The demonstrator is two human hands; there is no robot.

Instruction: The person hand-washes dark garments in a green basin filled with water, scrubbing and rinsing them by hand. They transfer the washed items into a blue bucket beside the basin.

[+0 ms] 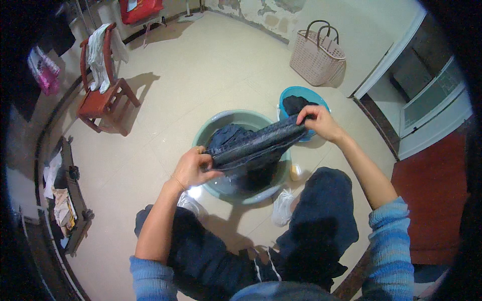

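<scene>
Stretched between my two hands is a dark blue denim garment [260, 141], its seamed edge running up to the right. My left hand [194, 167] grips the lower left end, and my right hand [318, 120] pinches the upper right end. Below the cloth stands a pale green plastic basin [241, 114], with water and more of the dark fabric inside. Just behind my right hand is a blue bucket [297, 91] holding a bunched black cloth [295, 104]. A small yellowish block in a white holder [295, 172], perhaps soap, lies on the floor beside the basin.
A pink woven plastic basket [318, 56] stands by the wall near an open doorway. At the left are a red-brown wooden chair [99, 101] draped with white cloth [98, 56] and an open case [71, 195] of clothes. My white shoes [284, 207] flank the basin.
</scene>
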